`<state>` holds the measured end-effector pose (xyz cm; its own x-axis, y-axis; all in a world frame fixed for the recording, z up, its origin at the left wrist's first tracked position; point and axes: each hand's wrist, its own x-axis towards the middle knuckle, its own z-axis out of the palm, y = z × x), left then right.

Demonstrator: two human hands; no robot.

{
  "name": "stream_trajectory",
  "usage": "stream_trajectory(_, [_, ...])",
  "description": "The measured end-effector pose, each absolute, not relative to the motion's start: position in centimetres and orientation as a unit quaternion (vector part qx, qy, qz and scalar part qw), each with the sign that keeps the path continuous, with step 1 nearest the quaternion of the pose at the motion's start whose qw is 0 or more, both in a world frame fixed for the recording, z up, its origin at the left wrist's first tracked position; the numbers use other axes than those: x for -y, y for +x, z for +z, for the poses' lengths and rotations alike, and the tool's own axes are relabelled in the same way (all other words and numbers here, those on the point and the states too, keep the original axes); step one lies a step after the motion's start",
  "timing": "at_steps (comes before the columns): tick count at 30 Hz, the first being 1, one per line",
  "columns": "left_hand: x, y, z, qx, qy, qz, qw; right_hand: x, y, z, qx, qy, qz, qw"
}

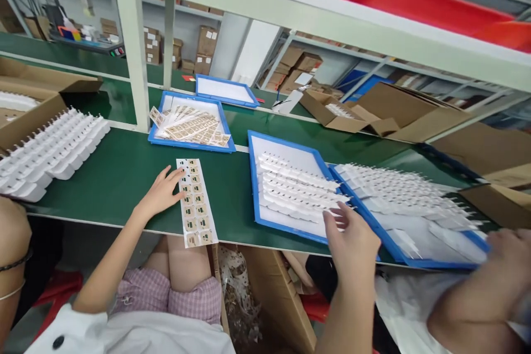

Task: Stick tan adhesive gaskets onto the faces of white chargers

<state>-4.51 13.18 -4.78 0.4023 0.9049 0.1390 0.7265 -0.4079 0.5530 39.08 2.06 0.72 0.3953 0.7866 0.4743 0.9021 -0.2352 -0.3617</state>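
Note:
My left hand (164, 191) lies with fingers spread on the upper left part of a white sheet of tan stickers (198, 207). The sheet lies flat, its lower end at the table's front edge. My right hand (352, 240) is over the front right corner of a blue-rimmed tray (254, 177), thumb and fingers curved but apart. Its fingertips are at the right ends of rows of white plastic parts (290, 185) with small pins on top. Whether they touch the parts is hard to see.
More sticker sheets (193, 124) fill another blue tray behind. A second tray of white parts (406, 199) stands at right, beside a co-worker's blurred arm (477, 293). Rows of white parts (53, 149) stand at left. A shelf post (131, 38) rises behind; an open carton (274, 293) sits below the edge.

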Motion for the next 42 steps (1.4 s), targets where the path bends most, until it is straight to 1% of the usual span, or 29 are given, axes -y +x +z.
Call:
stream_trajectory(1, [-14.1,-4.7,-4.6,-0.495,0.817,0.202,0.215,-2.4,36.7,1.0,0.564,-0.756,-0.077,0.325])
stream_trajectory(2, [-14.8,-4.8,-4.5,-0.487,0.824,0.187,0.222,-3.0,33.9,1.1,0.606,-0.706,-0.023,0.366])
stream_trajectory(3, [-15.3,-4.9,-4.5,-0.479,0.830,0.173,0.228,-4.0,30.8,0.9,0.659,-0.646,0.037,0.384])
stream_trajectory(4, [-15.5,-4.9,-4.5,-0.473,0.835,0.160,0.231,-5.1,27.8,0.6,0.716,-0.582,0.094,0.375])
stream_trajectory(5, [-15.5,-4.9,-4.6,-0.470,0.839,0.150,0.231,-6.5,24.9,0.2,0.764,-0.527,0.141,0.345])
stream_trajectory(6, [-15.4,-4.9,-4.7,-0.469,0.841,0.144,0.228,-7.8,22.3,-0.4,0.795,-0.493,0.170,0.309])
stream_trajectory(8, [-14.9,-4.8,-4.9,-0.474,0.842,0.140,0.217,-10.3,18.4,-1.6,0.816,-0.471,0.185,0.281])
stream_trajectory(11, [-14.3,-4.5,-4.9,-0.485,0.839,0.144,0.199,-12.5,16.1,-3.1,0.827,-0.469,0.176,0.255])
stream_trajectory(14, [-14.3,-4.2,-4.8,-0.489,0.839,0.148,0.187,-13.1,16.1,-3.4,0.836,-0.476,0.153,0.226])
stream_trajectory(24, [-14.2,-4.2,-4.8,-0.488,0.842,0.135,0.185,-13.2,15.2,-2.5,0.858,-0.496,0.026,0.131])
stream_trajectory(30, [-14.3,-4.3,-5.0,-0.488,0.841,0.129,0.193,-11.4,15.8,-1.8,0.874,-0.472,-0.045,0.108])
stream_trajectory(35, [-14.2,-4.0,-5.1,-0.492,0.840,0.126,0.192,-10.3,17.5,-1.7,0.879,-0.449,-0.064,0.148])
stream_trajectory(37, [-14.0,-3.8,-4.9,-0.496,0.838,0.135,0.184,-10.2,18.3,-1.9,0.862,-0.458,-0.029,0.217])
stream_trajectory(38, [-13.8,-3.8,-4.7,-0.501,0.835,0.145,0.176,-10.1,18.6,-2.1,0.841,-0.468,0.019,0.273])
stream_trajectory(40, [-13.4,-4.2,-4.2,-0.524,0.820,0.176,0.148,-9.6,18.8,-2.9,0.768,-0.492,0.163,0.378])
stream_trajectory(41, [-13.2,-4.6,-3.9,-0.545,0.804,0.199,0.127,-9.2,18.7,-3.3,0.721,-0.503,0.243,0.411])
stream_trajectory(42, [-12.9,-5.4,-3.5,-0.574,0.781,0.225,0.101,-8.7,18.6,-3.9,0.676,-0.514,0.314,0.425])
